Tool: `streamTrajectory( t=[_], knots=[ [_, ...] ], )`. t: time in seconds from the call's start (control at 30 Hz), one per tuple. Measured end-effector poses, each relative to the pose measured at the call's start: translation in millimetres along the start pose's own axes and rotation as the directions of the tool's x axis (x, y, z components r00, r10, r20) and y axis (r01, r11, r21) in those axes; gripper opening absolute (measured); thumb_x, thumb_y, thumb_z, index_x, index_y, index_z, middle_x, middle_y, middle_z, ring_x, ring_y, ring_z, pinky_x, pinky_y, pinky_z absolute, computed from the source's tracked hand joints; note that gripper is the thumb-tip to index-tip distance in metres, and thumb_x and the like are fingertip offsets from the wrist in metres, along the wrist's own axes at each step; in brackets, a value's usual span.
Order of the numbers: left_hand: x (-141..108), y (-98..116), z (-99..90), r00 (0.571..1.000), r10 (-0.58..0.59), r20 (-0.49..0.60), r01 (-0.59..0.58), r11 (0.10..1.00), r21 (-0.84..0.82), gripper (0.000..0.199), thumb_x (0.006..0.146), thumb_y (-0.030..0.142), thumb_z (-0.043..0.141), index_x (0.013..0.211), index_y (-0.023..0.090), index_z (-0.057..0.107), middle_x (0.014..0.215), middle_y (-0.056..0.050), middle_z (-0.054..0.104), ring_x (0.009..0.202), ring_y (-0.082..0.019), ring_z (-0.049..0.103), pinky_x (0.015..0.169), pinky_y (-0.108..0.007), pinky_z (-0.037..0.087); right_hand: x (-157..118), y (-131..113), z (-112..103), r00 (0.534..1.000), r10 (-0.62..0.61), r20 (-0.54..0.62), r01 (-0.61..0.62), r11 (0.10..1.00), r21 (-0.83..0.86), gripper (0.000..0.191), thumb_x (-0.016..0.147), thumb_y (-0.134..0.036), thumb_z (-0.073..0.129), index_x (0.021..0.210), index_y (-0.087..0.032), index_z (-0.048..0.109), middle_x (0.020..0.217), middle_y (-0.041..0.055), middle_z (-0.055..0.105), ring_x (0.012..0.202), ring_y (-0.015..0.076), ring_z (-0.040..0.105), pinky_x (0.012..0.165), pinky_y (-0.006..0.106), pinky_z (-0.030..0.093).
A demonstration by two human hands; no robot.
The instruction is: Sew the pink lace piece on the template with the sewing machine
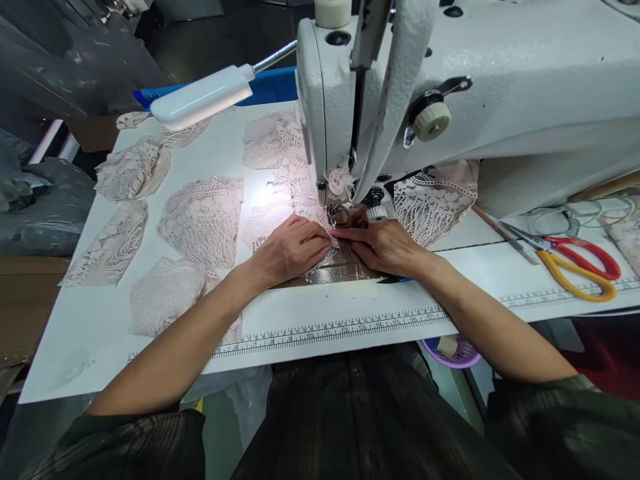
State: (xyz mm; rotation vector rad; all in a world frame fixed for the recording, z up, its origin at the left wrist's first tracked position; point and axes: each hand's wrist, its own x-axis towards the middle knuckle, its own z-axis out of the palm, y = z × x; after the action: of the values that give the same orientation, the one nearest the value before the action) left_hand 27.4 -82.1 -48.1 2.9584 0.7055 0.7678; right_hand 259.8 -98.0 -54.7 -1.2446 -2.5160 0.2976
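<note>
At the needle of a white sewing machine, both hands are close together on pale pink lace fabric. My left hand lies left of the presser foot, its fingers curled together and pressed down on the lace. From the other side, my right hand has its fingers pinched at the lace edge just in front of the foot. Its fingertips nearly meet those of my left hand, and some of the lace is hidden beneath both. Another lace piece lies under the machine arm, behind my right hand.
Several cut lace pieces are spread over the white table on the left. A white lamp reaches over them. Scissors with red and yellow handles lie at the right. A printed ruler runs along the front edge.
</note>
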Motion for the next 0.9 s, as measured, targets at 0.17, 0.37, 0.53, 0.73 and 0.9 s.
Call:
streamTrajectory(
  t=[0.17, 0.37, 0.53, 0.73, 0.9],
  knots=[
    [0, 1, -6.4, 0.998, 0.065, 0.019, -0.064, 0.997, -0.032, 0.009, 0.091, 0.017, 0.057, 0.092, 0.017, 0.066, 0.094, -0.005, 0.072, 0.091, -0.015, 0.067, 0.09, -0.035, 0.053, -1, 0, 0, 1.0, 0.001, 0.025, -0.001, 1.0, -0.003, 0.043, 0.094, -0.025, 0.042, 0.132, -0.03, 0.061, 0.112, 0.0105, 0.058, 0.079, 0.0178, 0.051, 0.056, 0.027, 0.029],
    [-1, 3, -8.7, 0.993, 0.104, 0.051, -0.108, 0.991, 0.074, 0.012, 0.089, 0.022, 0.057, 0.093, 0.017, 0.068, 0.096, -0.007, 0.072, 0.078, -0.017, 0.065, 0.087, -0.044, 0.051, -2, 0, 2, 1.0, 0.003, 0.011, -0.003, 1.0, -0.001, 0.042, 0.093, -0.024, 0.044, 0.131, -0.031, 0.062, 0.109, 0.0099, 0.058, 0.078, 0.0175, 0.05, 0.057, 0.027, 0.028],
    [-1, 7, -7.7, 0.994, 0.091, 0.067, -0.098, 0.989, 0.107, 0.016, 0.09, 0.022, 0.055, 0.093, 0.015, 0.069, 0.091, -0.008, 0.071, 0.077, -0.017, 0.063, 0.08, -0.038, 0.053, -1, 0, 4, 1.0, -0.009, -0.011, 0.009, 1.0, -0.003, 0.042, 0.092, -0.024, 0.045, 0.129, -0.032, 0.063, 0.111, 0.0105, 0.056, 0.076, 0.0161, 0.049, 0.055, 0.026, 0.026],
    [-2, 16, -10.4, 0.995, 0.076, 0.063, -0.086, 0.982, 0.166, 0.02, 0.09, 0.023, 0.054, 0.096, 0.012, 0.07, 0.089, -0.007, 0.07, 0.077, -0.017, 0.066, 0.105, -0.049, 0.045, 0, 1, 2, 0.998, -0.06, 0.002, 0.06, 0.997, -0.037, 0.041, 0.091, -0.024, 0.047, 0.127, -0.033, 0.064, 0.117, 0.0113, 0.052, 0.075, 0.0139, 0.049, 0.055, 0.024, 0.028],
    [0, 21, -14.4, 0.996, 0.038, 0.078, -0.053, 0.979, 0.195, 0.021, 0.09, 0.025, 0.054, 0.092, 0.012, 0.071, 0.087, -0.007, 0.07, 0.076, -0.018, 0.066, 0.103, -0.054, 0.045, 0, 1, 2, 0.997, -0.07, 0.008, 0.071, 0.995, -0.066, 0.043, 0.089, -0.022, 0.05, 0.128, -0.033, 0.063, 0.121, 0.0107, 0.05, 0.076, 0.0131, 0.05, 0.057, 0.023, 0.033]
  ],
)
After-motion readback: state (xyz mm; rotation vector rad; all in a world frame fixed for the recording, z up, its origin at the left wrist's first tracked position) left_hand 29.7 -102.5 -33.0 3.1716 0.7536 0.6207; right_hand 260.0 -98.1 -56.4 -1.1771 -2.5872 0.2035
